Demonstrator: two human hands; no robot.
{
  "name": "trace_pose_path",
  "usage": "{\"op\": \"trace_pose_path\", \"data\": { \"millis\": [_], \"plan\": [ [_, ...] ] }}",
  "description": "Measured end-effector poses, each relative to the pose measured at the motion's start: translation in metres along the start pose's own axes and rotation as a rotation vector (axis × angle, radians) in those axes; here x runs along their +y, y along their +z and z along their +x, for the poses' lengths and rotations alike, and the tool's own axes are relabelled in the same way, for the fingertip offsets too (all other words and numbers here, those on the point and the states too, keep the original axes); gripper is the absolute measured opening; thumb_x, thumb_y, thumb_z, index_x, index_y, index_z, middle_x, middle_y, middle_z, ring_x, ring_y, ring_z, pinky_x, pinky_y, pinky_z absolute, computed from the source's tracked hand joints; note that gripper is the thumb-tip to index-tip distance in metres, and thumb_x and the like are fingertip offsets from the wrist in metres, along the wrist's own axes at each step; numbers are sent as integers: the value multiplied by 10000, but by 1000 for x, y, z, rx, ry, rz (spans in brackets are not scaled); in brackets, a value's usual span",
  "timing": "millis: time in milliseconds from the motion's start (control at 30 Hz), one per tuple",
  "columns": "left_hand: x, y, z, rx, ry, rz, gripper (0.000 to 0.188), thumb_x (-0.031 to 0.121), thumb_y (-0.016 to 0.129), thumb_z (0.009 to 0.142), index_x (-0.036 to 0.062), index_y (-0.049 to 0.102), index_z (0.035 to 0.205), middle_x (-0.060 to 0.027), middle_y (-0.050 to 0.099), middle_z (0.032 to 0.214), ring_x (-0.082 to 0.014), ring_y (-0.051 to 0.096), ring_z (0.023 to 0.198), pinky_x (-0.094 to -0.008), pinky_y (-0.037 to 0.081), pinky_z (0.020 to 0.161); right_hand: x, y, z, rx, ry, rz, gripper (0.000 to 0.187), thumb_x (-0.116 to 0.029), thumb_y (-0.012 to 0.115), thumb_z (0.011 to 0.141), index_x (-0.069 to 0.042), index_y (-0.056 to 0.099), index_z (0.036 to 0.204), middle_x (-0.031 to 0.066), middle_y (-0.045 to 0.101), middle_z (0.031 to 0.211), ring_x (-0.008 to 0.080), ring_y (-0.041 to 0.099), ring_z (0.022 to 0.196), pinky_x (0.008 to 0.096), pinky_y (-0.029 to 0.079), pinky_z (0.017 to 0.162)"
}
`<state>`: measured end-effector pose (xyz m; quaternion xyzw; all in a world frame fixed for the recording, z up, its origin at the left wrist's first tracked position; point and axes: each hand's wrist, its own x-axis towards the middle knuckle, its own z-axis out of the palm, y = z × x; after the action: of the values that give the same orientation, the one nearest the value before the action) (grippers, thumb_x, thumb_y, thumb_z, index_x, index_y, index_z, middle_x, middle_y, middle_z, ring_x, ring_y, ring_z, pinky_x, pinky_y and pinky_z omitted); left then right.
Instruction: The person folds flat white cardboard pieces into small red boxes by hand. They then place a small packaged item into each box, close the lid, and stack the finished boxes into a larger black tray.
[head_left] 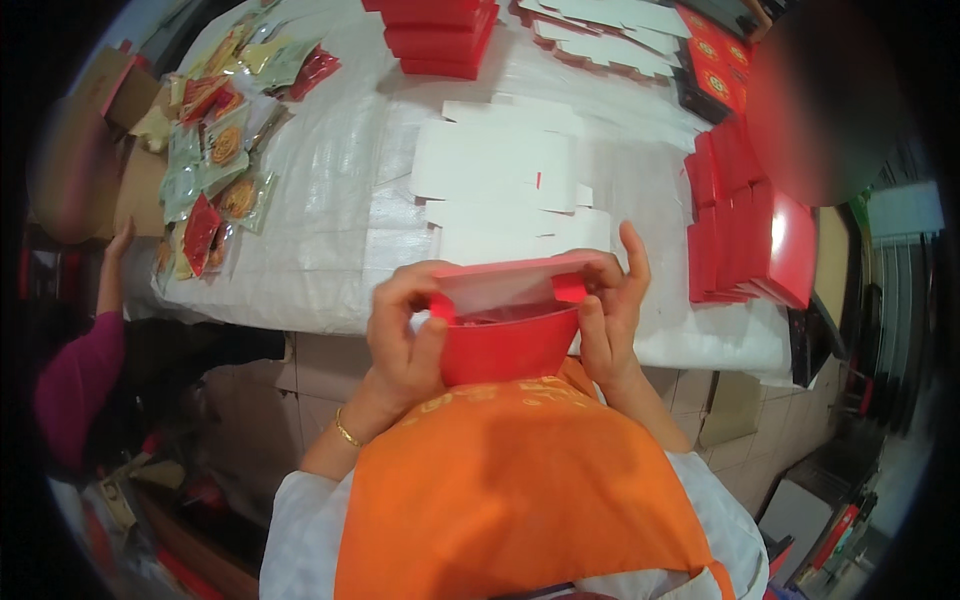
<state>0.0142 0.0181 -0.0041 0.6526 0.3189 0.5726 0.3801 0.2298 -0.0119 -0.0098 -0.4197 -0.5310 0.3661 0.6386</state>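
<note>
A red cardboard box (508, 350) is held between my two hands against my orange apron. Its lid flap (510, 272) stands raised, with small red side tabs sticking up at both ends. Something glossy shows inside, too covered to make out. My left hand (408, 325) grips the box's left end, thumb on the near side and fingers behind. My right hand (612, 310) grips the right end the same way, its index finger lifted. Just beyond the box, flat white die-cut cardboard blanks (500, 165) lie on the table.
Wrapped snack packets (225, 145) are heaped on the left of the white-covered table (330, 190). Red boxes (435, 40) are stacked at the far middle, more red boxes (750, 235) on the right. Further white blanks (600, 45) lie far right. A person's arm (112, 265) reaches in at left.
</note>
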Motion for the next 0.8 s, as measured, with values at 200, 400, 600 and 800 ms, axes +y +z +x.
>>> {"op": "trace_pose_path", "data": {
  "millis": [200,400,600,800],
  "plan": [
    [11,-10,0,-112,-220,60,323,222,560,1014,2,555,1249,-163,652,1183,-215,631,1045,-320,508,878,-13,-19,10,-221,43,-216,257,-148,565,995,-49,653,1215,129,620,1169,251,607,1080,342,521,866],
    [19,-16,11,-225,-60,193,223,157,618,964,-15,680,1091,-180,691,1131,-276,677,1023,-334,538,843,-23,-21,8,-280,-93,-370,301,-241,616,962,-19,693,1151,159,646,1150,277,637,1054,348,532,881],
    [32,-21,13,-276,-25,147,535,458,525,1002,-47,670,1100,-199,697,1111,-287,680,1011,-368,527,874,-35,-16,11,-273,-168,-404,568,-484,494,1012,40,683,1124,197,678,1062,287,670,951,350,546,801],
    [43,-29,26,-362,-54,173,243,73,578,922,-40,671,1116,-190,707,1088,-297,702,962,-346,546,839,-44,-21,12,-296,-71,-323,260,-92,607,864,22,682,1085,168,698,985,266,674,893,333,543,785]
  ]
}}
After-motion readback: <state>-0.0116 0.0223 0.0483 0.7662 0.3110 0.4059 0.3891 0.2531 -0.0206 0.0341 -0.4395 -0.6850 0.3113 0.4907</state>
